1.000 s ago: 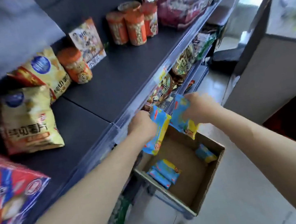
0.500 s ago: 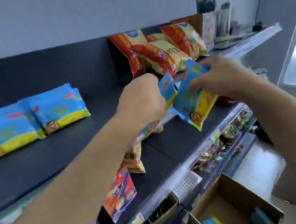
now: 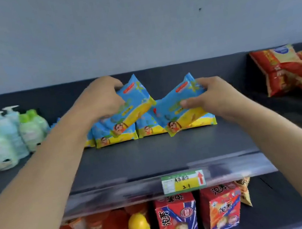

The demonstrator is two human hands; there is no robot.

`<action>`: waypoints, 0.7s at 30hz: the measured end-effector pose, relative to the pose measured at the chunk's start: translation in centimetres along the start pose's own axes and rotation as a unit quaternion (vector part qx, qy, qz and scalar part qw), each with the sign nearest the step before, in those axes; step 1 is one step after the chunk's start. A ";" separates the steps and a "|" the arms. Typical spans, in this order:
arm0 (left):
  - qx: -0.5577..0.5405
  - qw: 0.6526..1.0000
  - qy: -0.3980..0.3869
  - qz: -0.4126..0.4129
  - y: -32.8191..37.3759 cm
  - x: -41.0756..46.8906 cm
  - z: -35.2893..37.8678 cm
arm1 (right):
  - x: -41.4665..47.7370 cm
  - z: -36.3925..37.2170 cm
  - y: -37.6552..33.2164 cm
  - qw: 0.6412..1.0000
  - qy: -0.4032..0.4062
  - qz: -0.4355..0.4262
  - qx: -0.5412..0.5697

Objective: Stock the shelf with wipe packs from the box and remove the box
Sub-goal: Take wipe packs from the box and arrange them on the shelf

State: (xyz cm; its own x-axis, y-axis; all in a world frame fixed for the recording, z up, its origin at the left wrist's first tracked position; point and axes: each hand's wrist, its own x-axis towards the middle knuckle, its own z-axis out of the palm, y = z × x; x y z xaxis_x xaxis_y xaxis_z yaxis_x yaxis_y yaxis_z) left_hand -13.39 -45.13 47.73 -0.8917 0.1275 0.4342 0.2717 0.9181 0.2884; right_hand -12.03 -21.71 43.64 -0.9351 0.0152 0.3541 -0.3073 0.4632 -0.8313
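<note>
Both my hands are up at the dark top shelf [image 3: 161, 155]. My left hand [image 3: 100, 100] grips a blue and yellow wipe pack [image 3: 133, 105], tilted, over the wipe packs lying on the shelf [image 3: 116, 136]. My right hand [image 3: 213, 96] grips a second wipe pack [image 3: 180, 108], also tilted, its lower corner resting on or just above other packs at the back [image 3: 204, 120]. The box is out of view.
Green and white bottles [image 3: 5, 137] stand at the shelf's left end. Red and yellow snack bags [image 3: 291, 74] lie at the right. A price tag [image 3: 183, 182] sits on the shelf's front rail. Red snack boxes [image 3: 176, 220] and cans fill the shelf below.
My view has swung up and left from the box to the top shelf. Both hands carried their wipe packs up from the box and now hold them over the stocked row.
</note>
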 end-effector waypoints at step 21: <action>0.116 0.986 -0.059 -0.106 -21.0 2.1 3.5 | 7.4 20.4 2.0 0.981 -0.057 0.132 0.133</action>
State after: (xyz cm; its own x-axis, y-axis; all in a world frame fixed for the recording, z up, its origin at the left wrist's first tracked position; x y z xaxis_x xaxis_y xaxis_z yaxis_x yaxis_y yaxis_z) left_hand -22.25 -62.81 39.61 -0.9593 -0.0460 0.2787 -0.0029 0.9882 0.1531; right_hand -23.18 -38.76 35.89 -0.9972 -0.0021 0.0750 -0.0738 0.2088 -0.9752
